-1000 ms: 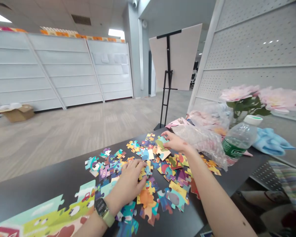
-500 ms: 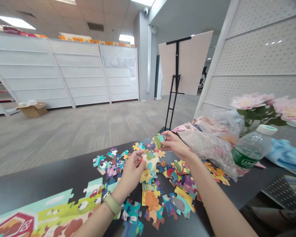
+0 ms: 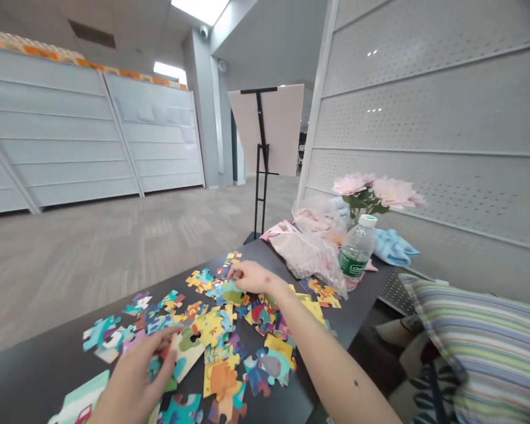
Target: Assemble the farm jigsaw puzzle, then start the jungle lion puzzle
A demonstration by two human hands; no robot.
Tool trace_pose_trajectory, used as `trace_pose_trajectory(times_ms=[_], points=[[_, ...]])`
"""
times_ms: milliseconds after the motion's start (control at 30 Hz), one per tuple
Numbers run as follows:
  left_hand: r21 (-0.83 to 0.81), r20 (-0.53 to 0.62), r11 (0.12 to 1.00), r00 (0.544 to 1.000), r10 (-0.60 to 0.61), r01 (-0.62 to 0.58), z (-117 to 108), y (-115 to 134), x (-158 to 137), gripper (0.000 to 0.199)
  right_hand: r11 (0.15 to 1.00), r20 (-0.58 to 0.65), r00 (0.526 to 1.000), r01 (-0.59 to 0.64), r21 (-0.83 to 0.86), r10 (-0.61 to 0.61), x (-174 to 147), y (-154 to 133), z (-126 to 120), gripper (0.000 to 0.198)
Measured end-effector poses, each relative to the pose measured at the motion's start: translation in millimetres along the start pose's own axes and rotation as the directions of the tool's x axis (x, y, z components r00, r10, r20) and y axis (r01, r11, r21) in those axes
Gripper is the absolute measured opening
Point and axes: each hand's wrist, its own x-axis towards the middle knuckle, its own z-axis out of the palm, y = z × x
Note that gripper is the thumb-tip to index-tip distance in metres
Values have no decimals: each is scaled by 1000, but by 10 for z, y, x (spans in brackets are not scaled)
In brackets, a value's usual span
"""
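My left hand point(image 3: 136, 371), at the lower left, is closed on a cream and green puzzle piece point(image 3: 189, 353), held by its edge between thumb and fingers. Farther back on the table, my right hand point(image 3: 252, 277) reaches into the loose pieces with curled fingertips pinched at a green and teal puzzle piece point(image 3: 232, 295). Its fingers partly cover that piece. Between the hands lies a heap of puzzle pieces, among them an orange one point(image 3: 223, 377) and a grey and yellow one point(image 3: 274, 364). A joined farm picture point(image 3: 83, 397) is partly hidden behind my left hand.
On the table's right stand a water bottle point(image 3: 355, 253) and pink flowers point(image 3: 393, 192), beside a clear plastic bag point(image 3: 311, 253) and a blue cloth point(image 3: 393, 247). A striped cushion point(image 3: 494, 341) lies at the right. An easel point(image 3: 261, 159) stands beyond the table.
The view has turned right, bringing the cushion in. My hands have moved apart: the left is lower and nearer with its piece, the right has come down onto the pile.
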Motion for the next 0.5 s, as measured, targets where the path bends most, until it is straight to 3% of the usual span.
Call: trace_pose_trajectory(times_ms=[133, 233, 333, 500], points=[[53, -31, 998, 999, 37, -36, 54, -54, 14, 42, 992, -60, 998, -20, -121, 13, 0, 52, 14, 27], [11, -47, 1000, 999, 23, -23, 46, -26, 6, 42, 979, -116, 993, -56, -197, 33, 0, 138, 23, 38], [-40, -64, 999, 998, -1, -2, 32, 19, -17, 42, 967, -92, 995, -51, -251, 29, 16, 209, 66, 45], [-79, -68, 997, 998, 3, -9, 41, 65, -32, 39, 954, -44, 999, 4, -299, -18, 66, 254, 151, 37]])
